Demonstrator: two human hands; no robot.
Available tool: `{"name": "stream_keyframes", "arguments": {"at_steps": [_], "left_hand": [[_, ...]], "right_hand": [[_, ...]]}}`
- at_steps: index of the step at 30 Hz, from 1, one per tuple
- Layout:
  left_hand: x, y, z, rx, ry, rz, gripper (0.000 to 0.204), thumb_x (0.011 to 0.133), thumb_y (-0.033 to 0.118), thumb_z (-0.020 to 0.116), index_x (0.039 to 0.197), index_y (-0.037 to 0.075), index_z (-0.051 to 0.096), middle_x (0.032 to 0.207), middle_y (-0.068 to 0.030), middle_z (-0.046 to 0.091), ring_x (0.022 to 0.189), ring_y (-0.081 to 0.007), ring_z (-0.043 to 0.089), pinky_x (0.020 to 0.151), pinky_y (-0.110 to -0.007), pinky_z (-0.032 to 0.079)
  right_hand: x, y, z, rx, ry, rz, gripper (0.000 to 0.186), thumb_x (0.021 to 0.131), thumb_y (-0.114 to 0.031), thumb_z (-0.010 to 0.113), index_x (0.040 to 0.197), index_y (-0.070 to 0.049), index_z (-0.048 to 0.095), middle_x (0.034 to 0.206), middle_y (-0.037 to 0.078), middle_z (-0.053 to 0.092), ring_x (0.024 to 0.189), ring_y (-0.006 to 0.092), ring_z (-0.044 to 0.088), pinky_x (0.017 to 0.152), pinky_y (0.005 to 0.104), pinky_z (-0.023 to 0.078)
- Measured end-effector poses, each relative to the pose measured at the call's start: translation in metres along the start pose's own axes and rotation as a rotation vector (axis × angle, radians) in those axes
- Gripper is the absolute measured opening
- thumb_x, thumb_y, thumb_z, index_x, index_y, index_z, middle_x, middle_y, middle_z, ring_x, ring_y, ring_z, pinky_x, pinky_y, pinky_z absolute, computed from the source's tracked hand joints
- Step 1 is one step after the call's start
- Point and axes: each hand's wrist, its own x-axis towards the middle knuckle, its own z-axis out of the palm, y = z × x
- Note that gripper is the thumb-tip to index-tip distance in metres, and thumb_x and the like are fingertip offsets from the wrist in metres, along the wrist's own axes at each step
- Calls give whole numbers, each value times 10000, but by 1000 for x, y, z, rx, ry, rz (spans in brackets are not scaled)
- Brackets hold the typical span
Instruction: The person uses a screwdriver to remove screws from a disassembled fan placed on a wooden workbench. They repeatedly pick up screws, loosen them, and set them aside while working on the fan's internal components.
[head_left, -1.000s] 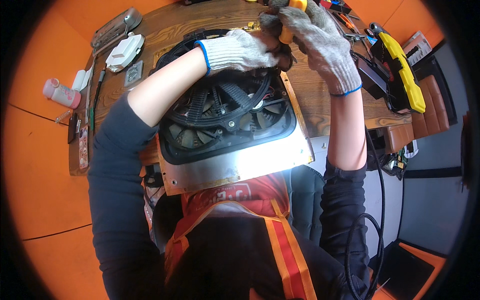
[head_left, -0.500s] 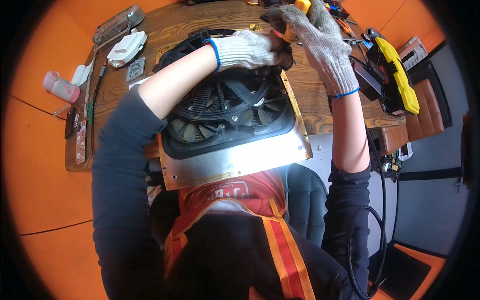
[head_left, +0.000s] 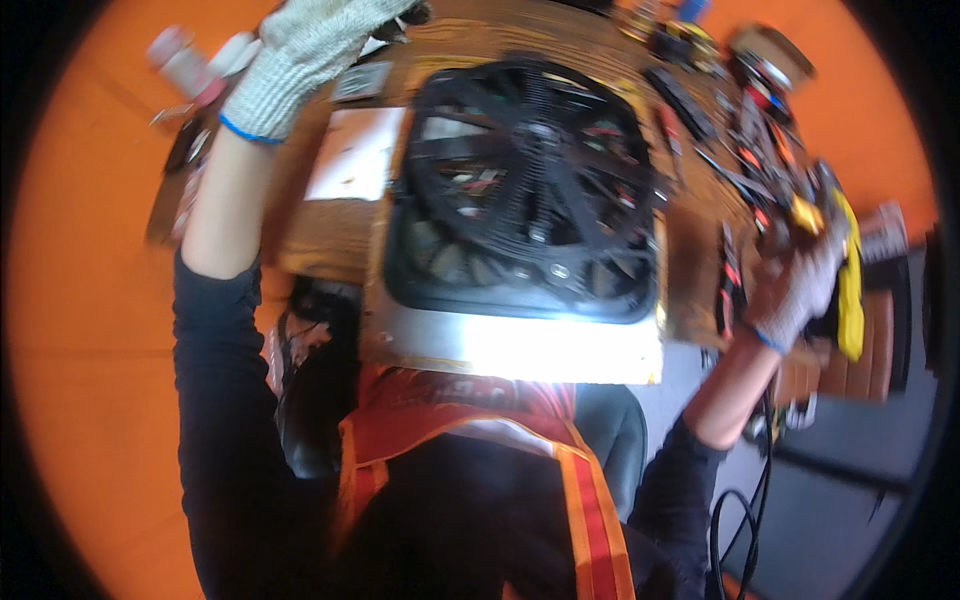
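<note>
- My fan unit (head_left: 535, 150), black and round, lies in the middle of the surface (head_left: 325, 235), mounted on a bright metal panel (head_left: 510, 345) whose near end juts toward my lap; neither grip touches it.
- My right grip (head_left: 795, 290) is out to the right, beside the yellow case (head_left: 850, 290), with a yellow piece (head_left: 805, 214) at its fingertips; blur keeps me from telling whether I hold it or only touch it.
- My left grip (head_left: 305, 65) is up at the far left, beyond the white sheet (head_left: 350, 155); I cannot tell if it is wide, narrow or holding something.
- I judge the step in hand to be handling a tool off to the side, rather than work on the fan unit itself.
- The next move, I think, calls for a settled right grip: firm if that yellow piece is a handle, or a clean release, clear of the case.
- The top edge cuts off part of my left grip; something dark at its fingertips is unclear.
- The heaped tools (head_left: 765, 150) smear together, and the blades hide most of what lies behind them.
</note>
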Motion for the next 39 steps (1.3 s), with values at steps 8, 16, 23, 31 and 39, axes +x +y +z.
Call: {"name": "stream_keyframes", "arguments": {"at_steps": [8,16,23,31,39], "left_hand": [[-93,-144,-107,370,534,-89,399,935,6,519,1331,-27,558,1187,-116,650,888,-140,632,790,-295,549],[-52,-175,-93,854,610,-215,387,924,82,559,1297,98,663,1279,-140,661,1191,-257,646,1076,-345,473],[-61,-172,-104,816,678,-134,300,927,15,594,1206,64,694,1209,-150,658,1123,-237,662,1014,-338,527],[-99,-116,-94,1130,79,101,169,877,154,727,1037,103,754,1058,-40,669,949,-165,675,805,-258,565],[-95,-121,-72,1056,30,-126,183,865,199,727,1005,82,740,1063,-89,631,974,-239,668,782,-332,531]], "right_hand": [[22,67,-103,774,-395,846,445,969,-430,679,1311,-154,610,926,-34,506,736,41,423,621,185,406],[32,93,-150,757,-438,843,515,1022,-440,590,1433,-136,530,1121,-9,645,836,37,565,714,171,482],[18,71,-157,844,-422,878,507,967,-340,673,1433,-169,570,820,-97,424,629,-4,368,554,156,345],[13,52,-151,746,-305,728,532,926,-262,702,1434,-168,576,876,-86,466,653,-3,397,571,157,354],[11,45,-146,700,-269,700,573,893,-187,717,1445,-176,566,986,-90,587,675,-4,418,588,155,357]]}}
